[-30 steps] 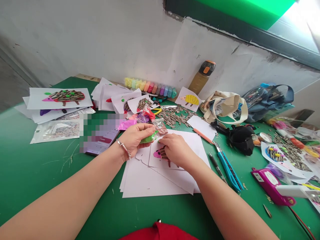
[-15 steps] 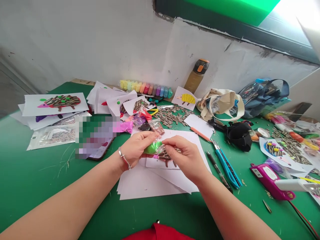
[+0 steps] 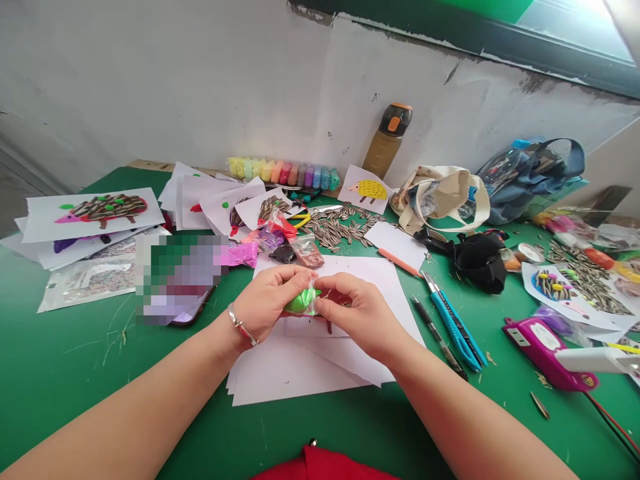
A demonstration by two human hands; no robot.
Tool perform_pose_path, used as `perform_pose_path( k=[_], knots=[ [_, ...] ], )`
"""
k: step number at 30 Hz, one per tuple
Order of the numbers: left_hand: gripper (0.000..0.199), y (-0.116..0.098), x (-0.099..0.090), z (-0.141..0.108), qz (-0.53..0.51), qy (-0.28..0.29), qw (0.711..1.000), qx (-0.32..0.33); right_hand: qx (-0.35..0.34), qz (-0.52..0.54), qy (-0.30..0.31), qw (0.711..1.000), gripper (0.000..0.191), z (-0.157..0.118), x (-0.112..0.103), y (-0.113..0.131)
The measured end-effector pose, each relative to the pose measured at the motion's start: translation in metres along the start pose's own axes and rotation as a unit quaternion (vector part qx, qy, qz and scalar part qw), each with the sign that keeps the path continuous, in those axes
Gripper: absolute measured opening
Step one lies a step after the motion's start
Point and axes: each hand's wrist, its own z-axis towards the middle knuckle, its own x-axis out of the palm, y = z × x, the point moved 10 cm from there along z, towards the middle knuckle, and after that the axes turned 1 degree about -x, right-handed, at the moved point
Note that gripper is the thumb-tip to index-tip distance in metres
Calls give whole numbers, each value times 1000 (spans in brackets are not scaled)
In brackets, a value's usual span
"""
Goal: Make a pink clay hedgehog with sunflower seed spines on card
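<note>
Currently, the left hand (image 3: 273, 300) and right hand (image 3: 357, 313) are together, clamped on a soft green clay lump in clear plastic film (image 3: 301, 301) above white paper sheets (image 3: 280, 373); a slipping grip could drop it onto the paper.

Scuffed white wall (image 3: 165, 80) behind the green table (image 3: 75, 333), dark window frame (image 3: 450, 33) along the wall's top, bright window (image 3: 575, 20) at upper right, grey floor (image 3: 17, 190) past the table's left edge
</note>
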Motion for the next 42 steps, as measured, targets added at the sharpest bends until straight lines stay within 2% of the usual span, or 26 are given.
perform_pose_path(
  k=[5,10,14,17,20,22,24,26,28,30,32,35,39,42],
  knots=[
    [43,0,7,-3,14,32,999,4,-93,-97,-28,991,20,-1,-3,19],
    [44,10,12,-3,16,75,996,-54,-99,-116,-22,988,17,-3,-9,22],
    [43,8,16,-4,22,97,994,-50,-141,-163,-38,976,19,-6,-10,30],
    [39,5,17,-4,25,93,995,-35,-188,-216,-71,956,18,-10,-9,38],
    [35,0,10,-4,38,57,998,-14,-208,-231,-87,947,18,-13,-7,42],
    [32,-4,6,-4,51,36,998,5,-163,-158,-77,971,14,-9,-10,34],
    [30,-10,2,-3,61,17,998,26,-75,-14,-49,996,8,-3,-13,16],
    [29,-13,-5,-2,49,-12,998,29,-8,130,-45,990,5,0,-20,1],
    [30,-13,-14,-1,9,-43,999,15,5,196,-85,977,9,3,-36,-5],
    [33,-14,-23,0,-28,-66,997,5,0,188,-130,973,14,4,-53,-8],
    [38,-14,-29,0,-39,-75,996,1,0,167,-146,975,20,6,-62,-10],
    [43,-14,-32,1,-41,-77,996,-1,12,169,-135,976,25,10,-63,-15],
    [43,-13,-33,2,-42,-83,996,-5,30,188,-118,975,13,12,-61,-21],
    [40,-12,-32,1,-45,-90,995,-15,23,176,-129,976,22,13,-66,-23]
  ],
)
